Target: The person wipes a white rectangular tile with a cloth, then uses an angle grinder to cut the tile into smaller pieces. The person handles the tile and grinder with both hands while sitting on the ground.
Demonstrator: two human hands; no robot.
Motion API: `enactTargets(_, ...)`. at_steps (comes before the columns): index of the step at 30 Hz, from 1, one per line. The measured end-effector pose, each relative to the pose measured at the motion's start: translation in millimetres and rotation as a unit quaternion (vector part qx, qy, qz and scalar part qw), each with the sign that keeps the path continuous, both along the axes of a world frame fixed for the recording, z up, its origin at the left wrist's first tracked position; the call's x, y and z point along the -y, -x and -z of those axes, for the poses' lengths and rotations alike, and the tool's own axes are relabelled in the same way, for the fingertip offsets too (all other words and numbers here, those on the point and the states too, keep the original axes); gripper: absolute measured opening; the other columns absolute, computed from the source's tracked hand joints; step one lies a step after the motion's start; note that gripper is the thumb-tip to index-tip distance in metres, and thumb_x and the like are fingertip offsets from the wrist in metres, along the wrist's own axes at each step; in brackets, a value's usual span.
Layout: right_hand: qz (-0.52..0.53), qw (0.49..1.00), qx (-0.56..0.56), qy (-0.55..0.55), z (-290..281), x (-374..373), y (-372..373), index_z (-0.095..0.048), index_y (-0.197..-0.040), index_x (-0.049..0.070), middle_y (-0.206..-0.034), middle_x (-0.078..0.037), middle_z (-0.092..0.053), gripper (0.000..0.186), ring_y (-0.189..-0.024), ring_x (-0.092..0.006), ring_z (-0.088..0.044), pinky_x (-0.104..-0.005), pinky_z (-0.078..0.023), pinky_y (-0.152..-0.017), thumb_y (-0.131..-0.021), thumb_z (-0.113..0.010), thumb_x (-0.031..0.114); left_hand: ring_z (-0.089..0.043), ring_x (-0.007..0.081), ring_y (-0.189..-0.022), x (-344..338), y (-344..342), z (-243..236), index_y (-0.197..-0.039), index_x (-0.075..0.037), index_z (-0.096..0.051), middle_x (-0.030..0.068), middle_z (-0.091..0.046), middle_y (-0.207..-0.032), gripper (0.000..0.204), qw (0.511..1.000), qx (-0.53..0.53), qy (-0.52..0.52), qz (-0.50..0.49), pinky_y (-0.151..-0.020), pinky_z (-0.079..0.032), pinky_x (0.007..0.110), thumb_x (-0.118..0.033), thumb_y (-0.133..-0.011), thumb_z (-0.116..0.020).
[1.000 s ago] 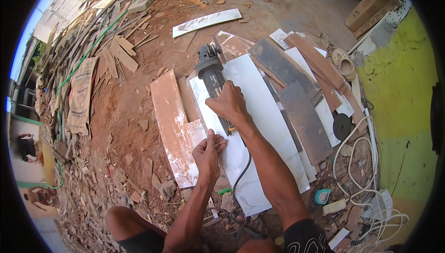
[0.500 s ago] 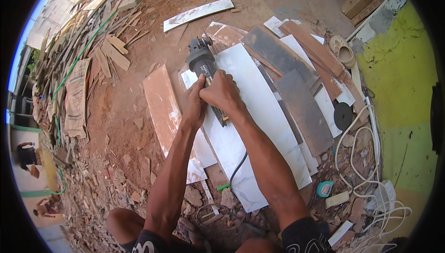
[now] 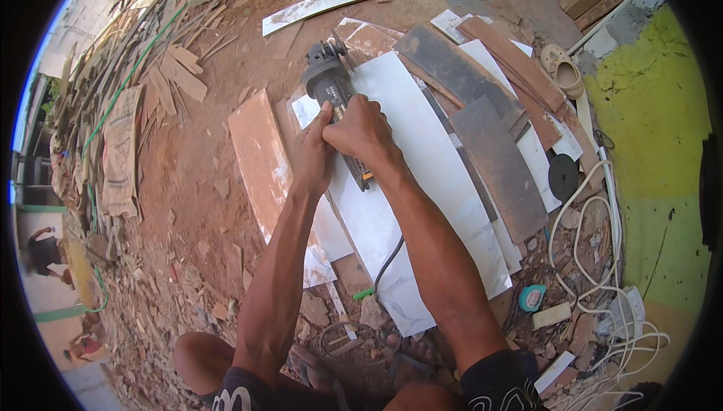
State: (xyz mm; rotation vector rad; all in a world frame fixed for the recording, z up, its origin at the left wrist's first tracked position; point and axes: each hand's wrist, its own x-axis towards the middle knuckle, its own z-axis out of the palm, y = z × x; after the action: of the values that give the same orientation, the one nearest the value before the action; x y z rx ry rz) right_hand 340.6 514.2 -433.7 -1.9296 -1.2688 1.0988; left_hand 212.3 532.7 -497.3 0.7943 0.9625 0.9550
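Both my hands are closed around a black angle grinder (image 3: pixel 328 86), its head and disc pointing away from me. My left hand (image 3: pixel 312 156) wraps the body from the left, with the thumb lying along it. On the right side, my right hand (image 3: pixel 364 134) grips it with bent fingers. The tool is over a long white marble-patterned tile (image 3: pixel 429 178), near its left edge; whether the disc touches the tile cannot be made out. A black cord (image 3: pixel 388 266) runs from the tool's rear down toward my feet, past a green piece (image 3: pixel 363 293).
Brown-backed tile pieces (image 3: pixel 260 151) and dark tile strips (image 3: pixel 498 166) lie on both sides. To the right are a black disc (image 3: pixel 562 178), a teal tape measure (image 3: pixel 532 298), coiled white cable (image 3: pixel 595 283) and a clog (image 3: pixel 561 68) by the yellow wall (image 3: pixel 648 110). Wood scraps (image 3: pixel 124 57) are piled left.
The ground and tiles sit slightly higher in the view. Both hands keep the same grip on the angle grinder, whose position has barely changed.
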Motion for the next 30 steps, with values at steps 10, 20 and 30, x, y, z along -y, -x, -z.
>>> enactTargets(10, 0.0, 1.0, -0.001, 0.003, 1.2, 1.2, -1.6, -0.06, -0.112, -0.014, -0.106, -0.036, -0.068, 0.055, -0.101, -0.0464, -0.07, -0.0463, -0.058, -0.087, -0.075, -0.071, 0.026, -0.059, 0.0189, -0.114, 1.4, 1.1, -0.7, -0.129, 0.001, -0.057, 0.0101, -0.064, -0.122, 0.051, 0.999, -0.003, 0.0, 0.045, -0.104, -0.043, 0.036, -0.044, -0.104, -0.055)
enactTargets(20, 0.003, 1.0, -0.008, 0.005, 0.0, 1.8, -1.8, -0.063, -0.108, -0.014, -0.108, -0.036, -0.068, 0.051, -0.103, -0.0468, -0.069, -0.0468, -0.058, -0.088, -0.076, -0.07, 0.025, -0.058, 0.0192, -0.114, 2.6, 1.6, -1.1, -0.13, 0.003, -0.057, 0.0114, -0.063, -0.123, 0.054, 0.999, -0.013, -0.005, 0.042, -0.104, -0.043, 0.036, -0.044, -0.103, -0.056)
enactTargets(30, 0.002, 1.0, -0.011, 0.003, -0.9, 1.9, -1.9, -0.065, -0.105, -0.013, -0.106, -0.036, -0.068, 0.048, -0.102, -0.0466, -0.07, -0.0465, -0.058, -0.087, -0.075, -0.07, 0.024, -0.059, 0.019, -0.113, 0.6, 2.3, -0.3, -0.129, 0.003, -0.057, 0.0118, -0.063, -0.123, 0.053, 0.999, -0.013, 0.0, 0.032, -0.103, -0.044, 0.036, -0.043, -0.103, -0.058)
